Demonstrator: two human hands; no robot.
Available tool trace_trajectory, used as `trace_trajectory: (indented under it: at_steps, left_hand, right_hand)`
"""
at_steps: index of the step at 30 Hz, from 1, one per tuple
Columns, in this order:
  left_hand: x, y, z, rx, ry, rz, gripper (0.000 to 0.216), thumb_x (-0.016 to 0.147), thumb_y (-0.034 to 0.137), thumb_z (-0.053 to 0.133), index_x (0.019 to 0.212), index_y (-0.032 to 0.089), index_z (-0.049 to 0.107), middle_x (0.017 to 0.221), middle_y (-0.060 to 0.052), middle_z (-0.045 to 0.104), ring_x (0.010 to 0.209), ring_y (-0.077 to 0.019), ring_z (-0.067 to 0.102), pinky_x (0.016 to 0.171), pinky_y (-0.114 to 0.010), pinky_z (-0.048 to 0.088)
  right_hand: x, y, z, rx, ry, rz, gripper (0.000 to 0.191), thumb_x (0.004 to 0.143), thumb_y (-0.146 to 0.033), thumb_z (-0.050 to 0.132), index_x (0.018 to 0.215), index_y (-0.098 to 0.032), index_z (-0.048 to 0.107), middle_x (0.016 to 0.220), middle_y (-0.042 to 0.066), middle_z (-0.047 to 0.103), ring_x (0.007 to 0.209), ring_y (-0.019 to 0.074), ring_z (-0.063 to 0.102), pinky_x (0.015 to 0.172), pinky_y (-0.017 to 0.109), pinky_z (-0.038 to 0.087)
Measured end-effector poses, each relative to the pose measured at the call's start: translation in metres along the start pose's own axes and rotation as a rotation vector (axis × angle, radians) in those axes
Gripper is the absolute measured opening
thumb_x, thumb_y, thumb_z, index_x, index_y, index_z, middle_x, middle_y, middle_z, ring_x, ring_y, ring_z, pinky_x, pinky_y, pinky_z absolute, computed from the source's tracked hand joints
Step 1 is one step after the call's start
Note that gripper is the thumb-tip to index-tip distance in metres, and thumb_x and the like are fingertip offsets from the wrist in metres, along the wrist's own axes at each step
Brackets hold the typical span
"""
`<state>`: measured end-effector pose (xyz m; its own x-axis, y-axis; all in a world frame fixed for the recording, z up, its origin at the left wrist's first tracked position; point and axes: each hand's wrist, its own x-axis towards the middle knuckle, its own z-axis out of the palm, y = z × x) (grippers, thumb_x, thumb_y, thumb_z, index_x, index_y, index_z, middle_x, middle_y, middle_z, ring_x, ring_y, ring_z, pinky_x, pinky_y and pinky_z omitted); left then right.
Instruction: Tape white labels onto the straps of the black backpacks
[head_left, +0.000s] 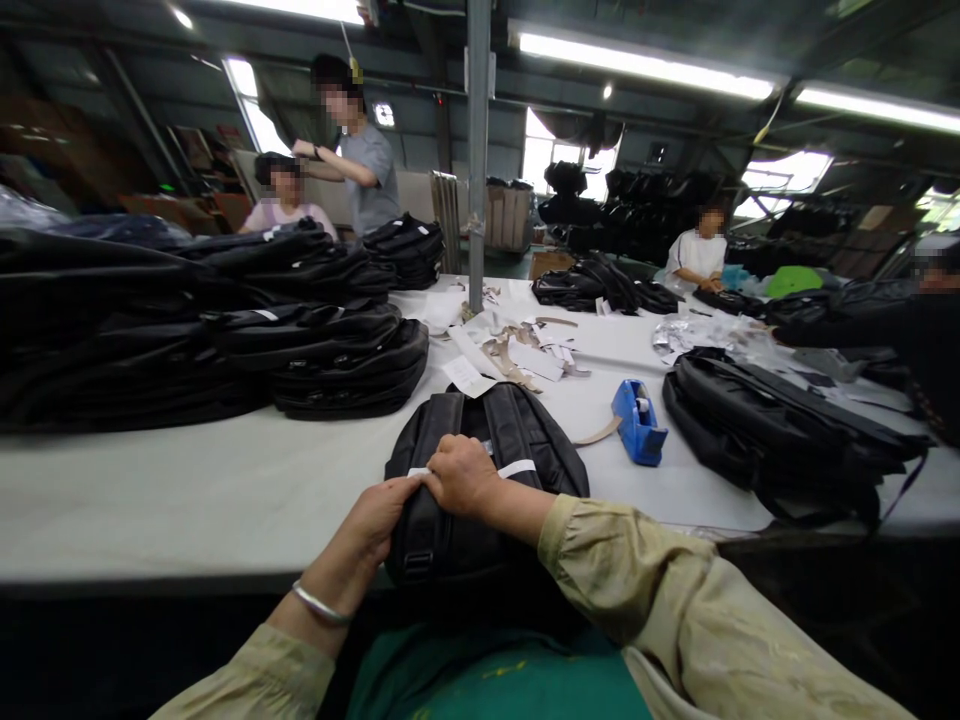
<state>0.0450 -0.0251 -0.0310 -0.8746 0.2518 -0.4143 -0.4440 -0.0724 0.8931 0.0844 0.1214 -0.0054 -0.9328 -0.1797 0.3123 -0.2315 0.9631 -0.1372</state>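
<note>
A black backpack [551,440] lies in front of me at the table's near edge, its shoulder straps facing up. A white strip [517,468] crosses the straps; my hands hide its middle. My left hand [384,512] pinches at the strip's left end, by the outer edge of the left strap. Right beside it, touching its fingertips, my right hand [459,474] has its fingers curled closed on the strip over that strap. What exactly lies under the fingers is partly hidden. A white paper tag [468,377] rests at the top of the backpack.
Right of the backpack stands a blue tape dispenser [639,425] with a tan tape end hanging out. Another black backpack [780,430] lies farther right. Stacked black bags [337,360] fill the left. Paper scraps [536,355] surround a metal post [478,160]. Several co-workers are around the table.
</note>
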Motion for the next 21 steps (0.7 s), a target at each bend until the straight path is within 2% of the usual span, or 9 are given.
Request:
trace_trajectory:
  at_steps: [6, 11, 17, 21]
  left_hand:
    - [0.002, -0.006, -0.006, 0.031, -0.035, 0.045, 0.015, 0.073, 0.023, 0.071, 0.077, 0.009, 0.072, 0.072, -0.008, 0.074, 0.064, -0.0172, 0.066, 0.060, -0.025, 0.053]
    - [0.010, -0.012, -0.011, 0.047, -0.064, 0.079, 0.023, 0.069, 0.034, 0.076, 0.071, 0.011, 0.071, 0.067, -0.007, 0.071, 0.067, -0.0210, 0.066, 0.062, -0.027, 0.052]
    - [0.010, -0.014, -0.008, 0.014, -0.070, 0.068, 0.022, 0.070, 0.035, 0.074, 0.073, 0.012, 0.073, 0.071, -0.007, 0.073, 0.068, -0.0214, 0.066, 0.062, -0.029, 0.052]
    - [0.009, -0.016, -0.009, -0.014, -0.076, 0.062, 0.023, 0.070, 0.034, 0.075, 0.072, 0.011, 0.073, 0.070, -0.008, 0.072, 0.064, -0.0209, 0.064, 0.060, -0.029, 0.052]
  right_hand:
    - [-0.002, -0.002, 0.000, -0.039, 0.074, -0.064, 0.031, 0.094, -0.044, 0.054, 0.091, -0.016, 0.068, 0.099, 0.009, 0.062, 0.093, 0.0242, 0.056, 0.079, 0.038, 0.043]
    - [0.003, 0.001, 0.006, 0.017, 0.098, -0.086, 0.025, 0.090, -0.042, 0.060, 0.085, -0.019, 0.069, 0.098, 0.008, 0.062, 0.092, 0.0253, 0.057, 0.075, 0.038, 0.042]
    - [0.004, -0.004, 0.012, 0.054, 0.041, -0.025, 0.031, 0.092, -0.040, 0.054, 0.084, -0.016, 0.071, 0.094, 0.012, 0.064, 0.090, 0.0303, 0.059, 0.073, 0.042, 0.043]
    - [0.006, -0.005, 0.019, 0.116, 0.049, 0.028, 0.027, 0.090, -0.035, 0.056, 0.082, -0.014, 0.072, 0.093, 0.013, 0.064, 0.087, 0.0286, 0.061, 0.074, 0.041, 0.045]
